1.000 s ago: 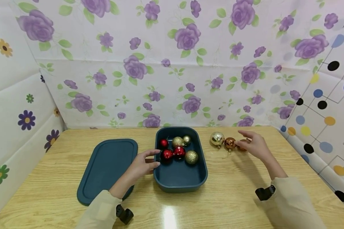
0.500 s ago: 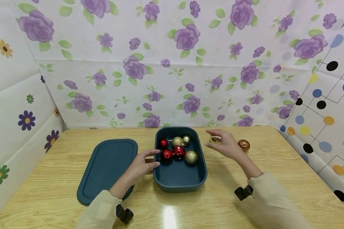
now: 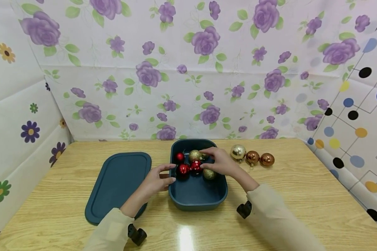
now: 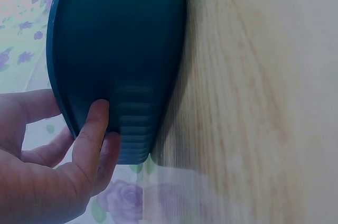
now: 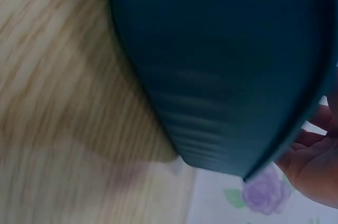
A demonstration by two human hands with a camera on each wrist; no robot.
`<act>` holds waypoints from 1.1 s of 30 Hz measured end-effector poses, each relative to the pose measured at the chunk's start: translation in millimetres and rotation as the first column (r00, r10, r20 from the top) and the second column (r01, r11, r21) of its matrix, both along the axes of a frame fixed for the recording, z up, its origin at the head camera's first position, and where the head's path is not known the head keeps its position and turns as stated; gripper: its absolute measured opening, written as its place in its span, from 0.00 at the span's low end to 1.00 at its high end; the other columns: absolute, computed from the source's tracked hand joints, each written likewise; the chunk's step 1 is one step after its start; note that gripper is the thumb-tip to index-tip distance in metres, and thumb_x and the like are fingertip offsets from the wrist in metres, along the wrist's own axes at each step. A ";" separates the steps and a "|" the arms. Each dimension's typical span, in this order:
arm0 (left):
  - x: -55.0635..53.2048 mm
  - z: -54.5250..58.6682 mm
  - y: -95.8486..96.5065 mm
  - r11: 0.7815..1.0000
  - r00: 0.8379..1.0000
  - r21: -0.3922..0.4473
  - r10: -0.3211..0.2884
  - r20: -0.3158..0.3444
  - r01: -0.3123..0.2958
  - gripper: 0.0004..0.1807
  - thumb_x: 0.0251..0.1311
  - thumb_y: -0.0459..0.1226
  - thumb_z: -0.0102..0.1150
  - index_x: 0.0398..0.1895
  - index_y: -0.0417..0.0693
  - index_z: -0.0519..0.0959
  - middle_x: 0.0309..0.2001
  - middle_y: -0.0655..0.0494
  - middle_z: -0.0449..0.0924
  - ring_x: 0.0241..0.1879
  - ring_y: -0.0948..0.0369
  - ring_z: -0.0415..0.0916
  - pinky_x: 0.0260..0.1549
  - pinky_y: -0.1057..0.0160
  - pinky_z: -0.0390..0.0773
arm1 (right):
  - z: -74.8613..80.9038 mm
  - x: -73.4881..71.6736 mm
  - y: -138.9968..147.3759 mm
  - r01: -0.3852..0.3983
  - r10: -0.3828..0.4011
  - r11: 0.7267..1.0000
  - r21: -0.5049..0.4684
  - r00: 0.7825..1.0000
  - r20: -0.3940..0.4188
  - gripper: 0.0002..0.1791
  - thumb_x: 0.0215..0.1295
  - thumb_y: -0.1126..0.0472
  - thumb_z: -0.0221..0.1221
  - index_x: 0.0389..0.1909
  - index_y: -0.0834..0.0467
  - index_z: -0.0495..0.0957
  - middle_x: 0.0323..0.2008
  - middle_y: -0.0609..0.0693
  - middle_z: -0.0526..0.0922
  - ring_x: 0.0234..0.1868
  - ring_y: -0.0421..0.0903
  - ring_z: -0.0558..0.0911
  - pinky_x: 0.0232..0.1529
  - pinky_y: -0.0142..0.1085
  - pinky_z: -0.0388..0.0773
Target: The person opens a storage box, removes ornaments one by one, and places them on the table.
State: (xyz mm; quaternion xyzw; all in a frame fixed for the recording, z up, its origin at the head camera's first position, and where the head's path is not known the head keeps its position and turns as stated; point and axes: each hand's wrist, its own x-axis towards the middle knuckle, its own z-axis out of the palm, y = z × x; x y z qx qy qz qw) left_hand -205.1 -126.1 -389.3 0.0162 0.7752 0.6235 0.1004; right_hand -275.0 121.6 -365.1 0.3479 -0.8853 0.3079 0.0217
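Observation:
A dark blue box (image 3: pixel 196 197) holds several red and gold Christmas baubles. At its left wall is my left hand (image 3: pixel 158 178), fingertips on the rim and outer side, as the left wrist view shows too. My right hand (image 3: pixel 221 162) reaches over the right rim into the box, thumb and fingers spread apart. Its thumb tip is right at a shiny red bauble (image 3: pixel 196 165); its fingertips are by a glittery gold bauble (image 3: pixel 194 154). Another gold bauble (image 3: pixel 209 174) lies under the hand, and a small one is mostly hidden behind the fingers.
A dark blue lid (image 3: pixel 117 186) lies left of the box. Right of the box, a pale gold bauble (image 3: pixel 238 152) and two copper baubles (image 3: pixel 267 159) sit in a row on the wooden table (image 3: pixel 270 195). Patterned cloth (image 3: pixel 182 87) hangs behind and at both sides.
My right hand has moved left from the copper baubles, past the pale gold one, into the box. The row of baubles at right is uncovered. My left hand stays at the box wall.

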 end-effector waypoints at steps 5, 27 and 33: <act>-0.1 0.5 0.6 1.000 1.000 0.010 0.001 0.006 -0.001 0.25 0.57 0.28 0.57 0.60 0.48 0.70 0.61 0.47 0.63 0.45 0.56 0.74 0.31 0.60 0.78 | -7.4 -5.5 -12.8 -0.017 0.022 0.996 0.090 0.998 -0.054 0.26 0.53 0.59 0.65 0.52 0.67 0.74 0.46 0.59 0.78 0.47 0.54 0.76 0.46 0.44 0.74; 0.2 -0.7 0.7 1.000 1.000 0.013 0.007 0.015 -0.008 0.25 0.57 0.28 0.57 0.59 0.48 0.70 0.61 0.47 0.64 0.46 0.55 0.73 0.33 0.60 0.78 | -14.9 -11.6 -29.3 0.001 0.021 0.976 0.219 0.995 -0.100 0.21 0.50 0.62 0.67 0.48 0.63 0.79 0.38 0.53 0.82 0.32 0.45 0.76 0.32 0.33 0.71; -0.8 -1.2 0.3 1.000 1.000 0.020 0.004 0.007 -0.004 0.25 0.57 0.28 0.57 0.60 0.47 0.70 0.61 0.47 0.64 0.47 0.55 0.73 0.34 0.59 0.78 | -13.9 -11.8 -30.7 0.004 0.018 0.975 0.223 0.995 -0.101 0.22 0.50 0.63 0.67 0.48 0.62 0.79 0.36 0.53 0.82 0.27 0.42 0.75 0.27 0.30 0.70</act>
